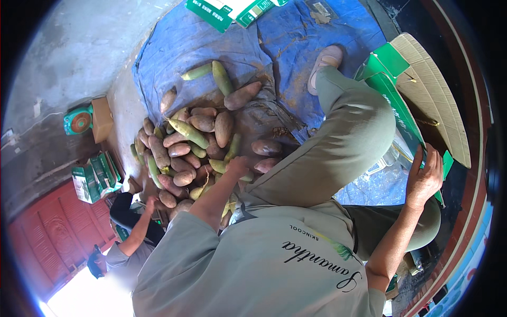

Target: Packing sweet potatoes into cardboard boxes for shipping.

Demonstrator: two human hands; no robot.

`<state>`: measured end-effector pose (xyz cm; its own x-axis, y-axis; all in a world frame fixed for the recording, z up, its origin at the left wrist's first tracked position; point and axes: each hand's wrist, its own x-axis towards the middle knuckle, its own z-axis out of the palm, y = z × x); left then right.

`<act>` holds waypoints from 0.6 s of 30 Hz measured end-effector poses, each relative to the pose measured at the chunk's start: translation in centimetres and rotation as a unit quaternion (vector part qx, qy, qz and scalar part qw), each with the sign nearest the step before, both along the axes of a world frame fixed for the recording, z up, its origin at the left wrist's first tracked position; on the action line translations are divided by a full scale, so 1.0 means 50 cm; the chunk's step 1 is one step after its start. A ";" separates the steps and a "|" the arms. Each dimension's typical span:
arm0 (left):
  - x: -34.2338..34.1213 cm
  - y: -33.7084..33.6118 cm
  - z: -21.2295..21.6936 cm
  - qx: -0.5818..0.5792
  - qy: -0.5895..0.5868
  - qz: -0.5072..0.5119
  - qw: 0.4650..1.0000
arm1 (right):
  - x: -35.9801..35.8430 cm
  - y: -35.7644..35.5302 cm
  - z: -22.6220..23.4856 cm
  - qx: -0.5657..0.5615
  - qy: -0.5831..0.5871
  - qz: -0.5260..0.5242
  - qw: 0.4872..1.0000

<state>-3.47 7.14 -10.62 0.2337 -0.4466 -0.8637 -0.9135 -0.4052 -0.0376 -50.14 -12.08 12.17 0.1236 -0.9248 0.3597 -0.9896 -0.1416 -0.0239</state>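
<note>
My left hand [237, 167] reaches down into a pile of muddy roots. Its fingers are curled over a green radish [218, 166], which shows on both sides of the hand; the fingertips are partly hidden. Another green radish [233, 147] lies just beyond that hand. Around them are several brownish-purple roots [224, 128], coated with soil. On the right, my right hand [426, 174] grips the edge of an open green-and-tan cardboard box [436, 95], fingers over the rim. The inside of the box is mostly hidden.
A blue tarp [296, 58] covers much of the floor. Green-and-white cartons [92, 180] stand at the left, below a teal fan [79, 121] and a brown box [102, 119]. Another person [132, 248] works at the pile's lower left. A printed carton [232, 10] lies at the top.
</note>
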 end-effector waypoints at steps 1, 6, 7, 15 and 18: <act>0.001 0.007 0.001 0.003 0.002 0.005 1.000 | -0.001 0.000 -0.001 -0.006 0.001 -0.003 1.000; 0.044 0.050 0.024 -0.013 -0.118 -0.043 0.992 | -0.003 0.001 -0.003 -0.011 0.014 -0.018 1.000; 0.060 0.065 0.023 -0.011 -0.118 -0.040 0.992 | -0.002 0.001 -0.005 -0.007 0.015 -0.022 1.000; 0.138 0.088 0.065 0.069 -0.219 -0.033 0.973 | -0.003 0.006 -0.011 -0.003 0.028 -0.030 0.999; 0.156 0.093 0.074 0.053 -0.208 -0.066 0.975 | -0.004 0.008 -0.012 -0.009 0.033 -0.027 0.999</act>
<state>4.30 11.80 -6.91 0.5201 -0.4098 -0.7493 -0.8540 -0.2597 -0.4508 -50.36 -11.68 11.58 0.0984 -0.9244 0.3684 -0.9951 -0.0883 0.0443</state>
